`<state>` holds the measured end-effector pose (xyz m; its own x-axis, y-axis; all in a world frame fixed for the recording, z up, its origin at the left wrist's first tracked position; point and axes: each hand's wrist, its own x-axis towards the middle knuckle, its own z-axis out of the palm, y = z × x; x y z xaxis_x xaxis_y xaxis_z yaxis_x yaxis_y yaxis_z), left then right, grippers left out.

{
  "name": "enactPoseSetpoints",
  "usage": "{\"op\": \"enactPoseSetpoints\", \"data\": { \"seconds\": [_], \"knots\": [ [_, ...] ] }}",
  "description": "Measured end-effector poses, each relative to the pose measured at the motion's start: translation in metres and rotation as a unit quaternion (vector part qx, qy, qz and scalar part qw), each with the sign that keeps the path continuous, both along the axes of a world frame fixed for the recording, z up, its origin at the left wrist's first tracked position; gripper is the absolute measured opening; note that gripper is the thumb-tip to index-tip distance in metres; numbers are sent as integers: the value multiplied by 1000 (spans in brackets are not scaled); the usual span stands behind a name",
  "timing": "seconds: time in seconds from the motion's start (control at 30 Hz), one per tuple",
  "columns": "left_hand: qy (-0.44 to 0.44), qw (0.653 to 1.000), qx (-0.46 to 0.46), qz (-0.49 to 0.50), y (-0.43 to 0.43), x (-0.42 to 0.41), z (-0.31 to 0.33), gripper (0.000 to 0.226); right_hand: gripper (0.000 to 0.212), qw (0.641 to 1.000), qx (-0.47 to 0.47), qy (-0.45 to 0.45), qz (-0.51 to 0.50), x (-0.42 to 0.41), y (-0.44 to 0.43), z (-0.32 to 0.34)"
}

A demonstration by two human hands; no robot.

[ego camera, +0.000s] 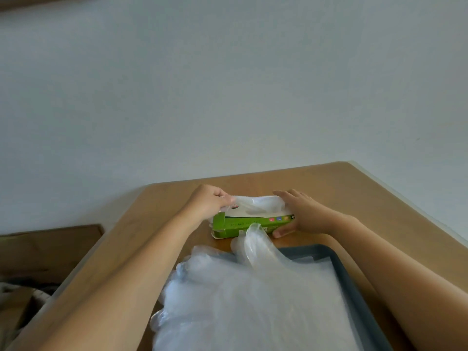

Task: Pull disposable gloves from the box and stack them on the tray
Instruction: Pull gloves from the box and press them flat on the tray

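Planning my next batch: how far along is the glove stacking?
Done: a thick pile of gloves lies on the grey tray. In hand: left hand pinches a glove emerging from the green box; right hand holds the box. Left: stacking that glove; remaining stock hidden.

Counted: one green box (243, 224); one dark tray (309, 250); one wooden table (342, 188); two hands, left hand (210, 201) and right hand (301, 214); one glove (258, 203) at the box opening; stacked gloves (253, 300) overlapped, number not determined
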<state>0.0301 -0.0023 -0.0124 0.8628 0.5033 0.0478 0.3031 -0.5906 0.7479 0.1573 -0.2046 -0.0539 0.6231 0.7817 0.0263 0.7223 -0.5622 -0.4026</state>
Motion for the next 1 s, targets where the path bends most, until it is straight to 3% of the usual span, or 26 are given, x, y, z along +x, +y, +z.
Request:
{"op": "enactPoseSetpoints", "data": {
  "seconds": [0.1, 0.2, 0.27, 0.4, 0.5, 0.6, 0.67, 0.77, 0.83, 0.9, 1.0],
  "knots": [
    [-71, 991, -109, 25, 2, -9, 20, 21, 114, 1000, 0, 0, -1, 1, 1, -1],
    [-189, 937, -290, 41, 6, -25, 53, 17, 115, 1000, -8, -2, -3, 0, 1, -1],
    [-220, 906, -361, 16, 5, -38, 70, 11, 115, 1000, -5, 4, -7, -5, -1, 2],
    [-232, 877, -420, -24, -15, -57, 88, 9, 117, 982, 180, 52, -2, -33, -1, 25],
    [-241, 845, -476, -43, -29, -70, 95, 11, 115, 955, 296, -11, 25, -67, 4, 44],
    [-239, 809, -534, -68, -44, -84, 102, 18, 112, 937, 336, -81, 52, -95, 9, 54],
    [-237, 799, -548, -77, -55, -93, 105, 22, 100, 917, 385, -89, 53, -110, 7, 60],
    [-234, 792, -558, -78, -68, -108, 109, 26, 49, 865, 496, -62, 39, -132, -5, 80],
    [-230, 792, -561, -75, -70, -117, 108, 26, 23, 854, 519, -18, 26, -143, -18, 96],
    [-222, 795, -561, -64, -68, -126, 104, 25, 17, 866, 498, 27, 30, -153, -32, 112],
    [-215, 813, -540, -20, -60, -134, 94, 14, 18, 890, 455, 7, 32, -161, -49, 133]
  ]
}}
